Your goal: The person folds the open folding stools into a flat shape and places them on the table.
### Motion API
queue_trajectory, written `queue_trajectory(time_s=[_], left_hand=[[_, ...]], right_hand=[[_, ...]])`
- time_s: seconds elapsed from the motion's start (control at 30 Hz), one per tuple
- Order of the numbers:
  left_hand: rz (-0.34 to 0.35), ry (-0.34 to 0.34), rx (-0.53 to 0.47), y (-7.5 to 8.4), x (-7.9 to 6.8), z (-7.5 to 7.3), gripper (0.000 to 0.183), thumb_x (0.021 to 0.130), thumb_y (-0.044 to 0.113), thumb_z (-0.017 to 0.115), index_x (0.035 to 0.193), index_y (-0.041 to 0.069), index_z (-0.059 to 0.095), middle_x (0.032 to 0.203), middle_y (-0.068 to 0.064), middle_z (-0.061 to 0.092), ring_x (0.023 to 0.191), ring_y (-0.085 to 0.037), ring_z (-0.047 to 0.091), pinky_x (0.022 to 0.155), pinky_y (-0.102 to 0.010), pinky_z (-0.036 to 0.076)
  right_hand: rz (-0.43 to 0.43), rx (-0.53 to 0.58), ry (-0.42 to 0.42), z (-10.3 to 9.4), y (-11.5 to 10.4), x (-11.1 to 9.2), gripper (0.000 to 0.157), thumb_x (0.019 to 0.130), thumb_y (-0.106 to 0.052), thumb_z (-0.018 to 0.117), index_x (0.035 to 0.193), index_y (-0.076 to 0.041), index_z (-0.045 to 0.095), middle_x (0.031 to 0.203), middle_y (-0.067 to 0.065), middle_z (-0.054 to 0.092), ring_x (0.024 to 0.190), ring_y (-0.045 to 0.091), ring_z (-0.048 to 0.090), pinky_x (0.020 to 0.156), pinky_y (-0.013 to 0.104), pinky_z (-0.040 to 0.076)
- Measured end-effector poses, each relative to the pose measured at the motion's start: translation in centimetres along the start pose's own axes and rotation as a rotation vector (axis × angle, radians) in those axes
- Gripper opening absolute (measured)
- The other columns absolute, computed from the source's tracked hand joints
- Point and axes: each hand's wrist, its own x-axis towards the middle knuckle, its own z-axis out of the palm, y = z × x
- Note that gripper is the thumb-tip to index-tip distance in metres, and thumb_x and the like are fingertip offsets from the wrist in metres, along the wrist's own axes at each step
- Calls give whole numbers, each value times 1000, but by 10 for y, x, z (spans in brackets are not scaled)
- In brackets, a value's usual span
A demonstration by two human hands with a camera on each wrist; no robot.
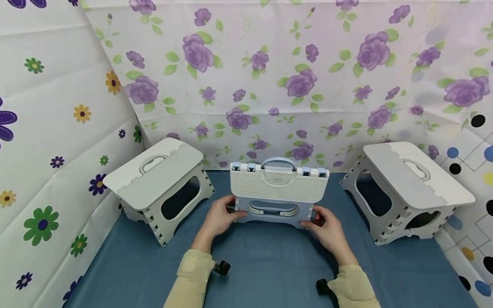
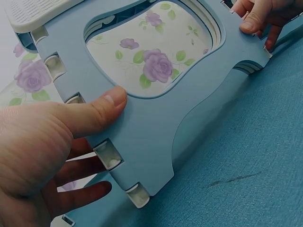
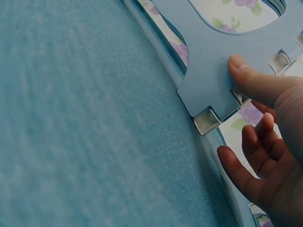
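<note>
A white and blue folding step stool [image 1: 277, 190] stands partly folded on the blue cloth in the middle of the head view. Its white textured top panels are raised, with a blue carry handle above. At the lower left side my left hand [image 1: 219, 218] grips the blue leg panel [image 2: 142, 123], thumb in front and fingers behind. My right hand [image 1: 327, 229] holds the opposite side; in the right wrist view its thumb presses the front of the panel [image 3: 208, 71], while the other fingers curl behind the edge. Beside the left thumb, white hinge joints run along the panel's edge.
An unfolded grey and white step stool [image 1: 154, 167] stands at the left, angled inward. Another unfolded stool [image 1: 412, 171] stands at the right. Blue cloth [image 1: 269, 265] covers the table. Flowered sheets [image 1: 246, 64] rise behind and at the sides.
</note>
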Motion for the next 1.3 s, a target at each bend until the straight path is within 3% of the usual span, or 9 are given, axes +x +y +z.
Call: queue_trajectory(time_s=[0.23,0.4,0.57,0.83,1.07,1.3], left_hand=[[-3,6,-24,-1,-1,1,34,91,22,90,121,15,77,110,0,76,96,-18,72,81,-40,59],[-34,1,-63,-5,-5,5,34,91,20,90,121,13,76,111,0,75,98,-17,71,82,-40,59],[-26,-4,-91,-7,-3,6,36,89,16,91,121,11,75,110,-1,75,94,-16,70,82,-40,58],[2,4,-71,-6,0,5,35,89,14,90,121,11,76,108,0,76,90,-15,68,80,-39,57],[12,5,-51,-5,-5,6,35,90,13,90,123,10,76,107,0,77,86,-13,68,75,-35,56],[50,9,-49,-1,1,5,33,92,15,87,121,7,75,104,-2,77,84,-13,67,72,-33,55]], right_hand=[[-17,69,-20,0,2,0,46,94,-21,87,134,-11,67,126,11,69,111,29,66,94,50,56],[-3,89,-59,5,6,-4,46,96,-26,84,136,-13,65,125,10,74,108,25,70,91,45,56],[-43,64,-65,6,5,-6,48,98,-28,82,142,-17,66,125,8,75,103,22,69,89,43,54],[-67,64,-79,7,3,-4,47,101,-29,78,144,-15,65,129,10,74,108,24,69,91,46,55],[-50,43,-89,12,4,-7,41,105,-24,73,144,-17,63,126,9,74,101,21,68,84,38,54],[-92,53,-59,7,-2,-2,39,106,-24,70,143,-15,63,128,12,73,109,25,69,88,45,55]])
